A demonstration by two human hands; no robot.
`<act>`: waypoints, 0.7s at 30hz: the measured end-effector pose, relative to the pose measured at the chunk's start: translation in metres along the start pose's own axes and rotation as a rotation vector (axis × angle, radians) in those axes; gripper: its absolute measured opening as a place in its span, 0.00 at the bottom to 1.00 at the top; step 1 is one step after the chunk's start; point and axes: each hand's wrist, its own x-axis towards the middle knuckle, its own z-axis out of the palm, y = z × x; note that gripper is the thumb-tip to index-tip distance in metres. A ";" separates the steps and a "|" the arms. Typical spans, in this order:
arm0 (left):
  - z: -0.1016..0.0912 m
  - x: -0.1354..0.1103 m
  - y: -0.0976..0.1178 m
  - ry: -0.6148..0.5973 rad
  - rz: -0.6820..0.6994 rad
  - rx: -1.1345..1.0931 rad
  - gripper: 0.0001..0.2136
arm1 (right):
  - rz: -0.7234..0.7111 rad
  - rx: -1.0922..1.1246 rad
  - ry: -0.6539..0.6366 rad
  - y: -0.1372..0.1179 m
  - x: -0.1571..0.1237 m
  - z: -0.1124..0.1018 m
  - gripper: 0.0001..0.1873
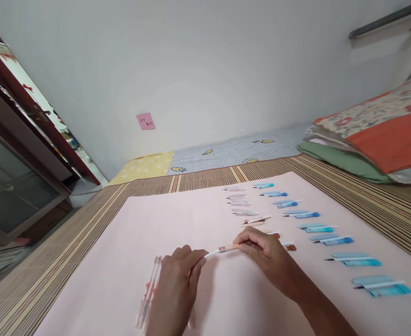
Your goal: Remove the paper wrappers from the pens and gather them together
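Observation:
Between my hands is a pen with a peach barrel (pixel 228 248) and a brown patch; a thin white refill (pixel 211 254) sticks out of its left end. My left hand (pixel 179 284) pinches the refill's outer end. My right hand (pixel 266 259) grips the barrel's other end between thumb and fingers. Beside my left hand lies a bundle of clear pens with red marks (pixel 145 298), partly hidden by that hand. Beyond my right hand are brown and peach pen parts (pixel 254 221), with white refills, some of them covered by the hand.
A column of blue pen parts (pixel 334 240), with refills laid across them, runs down the right of the pink sheet (pixel 121 261). Several greyish pen parts (pixel 238 202) lie farther back. The sheet rests on a striped mat (pixel 86 228). Folded bedding (pixel 383 135) is piled at right.

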 end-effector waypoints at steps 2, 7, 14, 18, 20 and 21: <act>-0.001 0.000 -0.001 -0.011 0.023 0.125 0.12 | -0.012 0.007 -0.039 0.000 0.000 0.006 0.09; -0.001 -0.007 0.001 0.094 -0.089 -0.031 0.05 | 0.025 0.079 -0.088 0.009 0.001 0.015 0.09; -0.007 -0.012 0.011 0.140 -0.249 -0.682 0.07 | 0.084 0.212 -0.127 0.019 0.002 0.010 0.10; 0.003 -0.003 0.005 0.261 -0.343 -0.867 0.11 | 0.086 0.230 -0.088 0.013 0.001 0.013 0.10; 0.009 0.000 0.001 0.282 -0.355 -0.905 0.12 | 0.074 0.225 -0.061 0.010 0.001 0.017 0.09; 0.012 0.002 -0.001 0.281 -0.359 -0.920 0.13 | 0.065 0.215 -0.046 0.009 0.000 0.019 0.09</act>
